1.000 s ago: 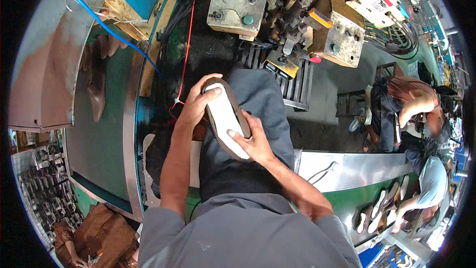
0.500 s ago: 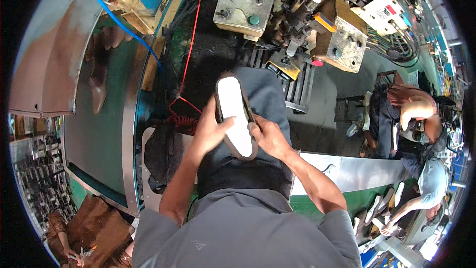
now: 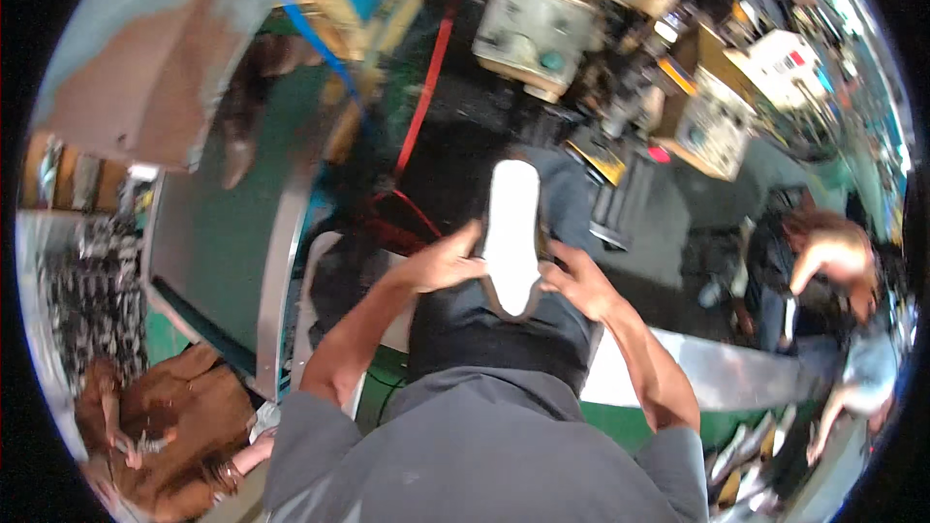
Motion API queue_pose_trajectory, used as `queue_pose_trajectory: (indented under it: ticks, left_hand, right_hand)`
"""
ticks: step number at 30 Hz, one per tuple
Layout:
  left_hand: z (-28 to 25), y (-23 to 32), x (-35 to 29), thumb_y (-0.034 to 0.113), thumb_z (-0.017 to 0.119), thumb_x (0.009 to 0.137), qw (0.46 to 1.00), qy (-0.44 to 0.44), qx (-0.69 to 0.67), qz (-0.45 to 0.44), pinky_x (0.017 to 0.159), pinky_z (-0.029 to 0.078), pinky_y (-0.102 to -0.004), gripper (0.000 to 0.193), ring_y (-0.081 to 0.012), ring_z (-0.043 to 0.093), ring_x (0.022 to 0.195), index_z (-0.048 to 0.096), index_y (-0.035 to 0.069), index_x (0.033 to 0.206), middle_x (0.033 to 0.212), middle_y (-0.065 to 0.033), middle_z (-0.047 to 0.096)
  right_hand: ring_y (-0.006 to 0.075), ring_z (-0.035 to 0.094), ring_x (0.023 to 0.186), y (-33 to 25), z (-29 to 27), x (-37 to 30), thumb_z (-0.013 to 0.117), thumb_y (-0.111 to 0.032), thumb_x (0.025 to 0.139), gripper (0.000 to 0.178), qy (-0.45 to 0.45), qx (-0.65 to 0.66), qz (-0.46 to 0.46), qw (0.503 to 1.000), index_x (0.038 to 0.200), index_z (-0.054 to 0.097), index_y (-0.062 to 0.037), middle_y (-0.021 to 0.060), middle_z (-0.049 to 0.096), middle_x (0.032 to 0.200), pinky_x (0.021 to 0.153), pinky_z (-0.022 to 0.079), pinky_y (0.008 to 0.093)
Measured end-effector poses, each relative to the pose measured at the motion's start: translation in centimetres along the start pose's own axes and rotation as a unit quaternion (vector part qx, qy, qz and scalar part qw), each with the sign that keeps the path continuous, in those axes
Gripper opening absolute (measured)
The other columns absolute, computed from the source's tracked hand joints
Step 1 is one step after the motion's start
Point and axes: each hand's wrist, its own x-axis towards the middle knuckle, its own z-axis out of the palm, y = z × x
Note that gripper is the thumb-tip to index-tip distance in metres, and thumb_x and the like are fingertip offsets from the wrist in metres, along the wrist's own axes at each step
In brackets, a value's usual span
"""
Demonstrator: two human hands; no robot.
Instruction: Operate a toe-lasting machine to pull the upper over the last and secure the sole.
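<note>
Over my lap I hold a shoe [image 3: 512, 232], its white insole-like underside facing up and a dark brown edge round it. My left hand [image 3: 448, 260] grips its left side, with the thumb reaching to the edge of the white face. On the opposite side, my right hand [image 3: 579, 281] has its thumb and fingers closed on the brown rim. The wide rounded end points away from me; the narrower end lies near my waist. Fingers beneath the shoe are hidden.
To the left runs a green conveyor belt [image 3: 218, 252] with a brown shoe [image 3: 238, 150] on it. Ahead stand machines with control boxes [image 3: 536, 24] and a red cable [image 3: 424, 87]. A metal bench top [image 3: 712, 368] extends right, past co-workers [image 3: 828, 257]. More shoes [image 3: 751, 460] lie lower right.
The shoe has turned from slanting to nearly straight ahead. My left thumb has slid back toward the edge of the white face. The whole view has shifted and blurred.
</note>
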Motion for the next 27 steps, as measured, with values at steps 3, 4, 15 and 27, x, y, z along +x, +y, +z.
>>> queue_pose_trajectory:
  ticks: [3,4,15,27]
  left_hand:
    - [-0.3,-0.7,1.2,0.013,0.078,0.099,0.989,-0.074,-0.132,-0.006,0.127,0.037,-0.0438,0.074,-0.0271,0.048,0.147,0.041,-0.008,0.16,0.16,-0.0177,0.051]
    - [-0.3,-0.3,2.9,0.016,0.08,0.097,0.993,-0.079,-0.088,0.015,0.127,0.036,-0.0436,0.079,-0.0299,0.048,0.148,0.041,-0.009,0.16,0.16,-0.0198,0.052]
    - [1.5,3.6,7.2,0.026,0.073,0.099,0.969,0.22,0.095,0.063,0.125,0.04,-0.0462,0.088,-0.0439,0.046,0.152,0.029,-0.009,0.167,0.165,-0.0362,0.043]
    - [6.5,-3.5,8.8,0.011,0.061,0.099,0.979,0.203,-0.031,0.01,0.118,0.045,-0.0458,0.061,-0.0383,0.057,0.141,0.045,-0.004,0.156,0.145,-0.026,0.06]
  right_hand:
    - [0.0171,0.07,0.103,-0.2,1.0,-1.1,0.055,-0.012,0.108,0.053,0.047,0.002,-0.034,0.998,0.157,0.049,0.0089,0.016,0.073,0.127,0.087,0.06,0.0325]
    - [0.0158,0.069,0.097,-0.1,1.3,-1.2,0.056,-0.013,0.107,0.048,0.055,0.006,-0.064,0.996,0.149,0.055,0.0101,0.0145,0.074,0.12,0.083,0.06,0.0316]
    - [0.0424,0.069,0.115,2.4,0.7,-0.4,0.063,-0.025,0.108,0.053,0.184,0.082,0.024,0.979,0.149,0.057,0.0073,0.0244,0.071,0.132,0.096,0.059,0.0525]
    - [0.0286,0.069,0.122,15.7,-6.3,-6.4,0.063,-0.023,0.111,0.044,0.501,-0.042,-0.073,0.861,0.145,0.065,0.0044,0.0191,0.073,0.135,0.11,0.052,0.0414]
